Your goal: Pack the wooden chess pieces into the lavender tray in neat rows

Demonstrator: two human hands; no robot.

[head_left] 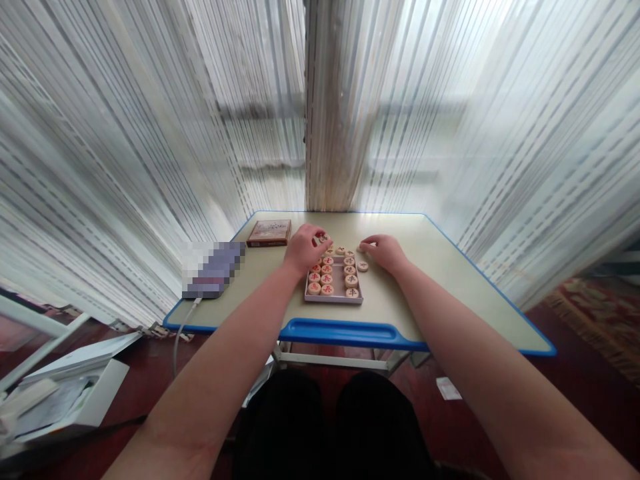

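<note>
A shallow open box (334, 300) stands on the table in front of me. Red-marked Chinese chess pieces (327, 280) fill two columns on its left, black-marked ones (351, 281) form one column on its right, and a bare strip lies between. My left hand (302, 249) is closed in a pinch on a chess piece (324, 238) above the box's far left corner. Beyond the far rim lie several loose pieces (341, 251). To the right of the box, my right hand (385, 251) pinches a pale piece (361, 247), its face partly hidden. Another loose piece (363, 267) lies close by.
A brown flat box lid (269, 233) rests at the table's back left. Near the left edge is a blurred-out device (215, 270) with a white cable (179, 333) hanging down. The table (450, 293) has a blue edge with a groove in front; striped curtains hang behind.
</note>
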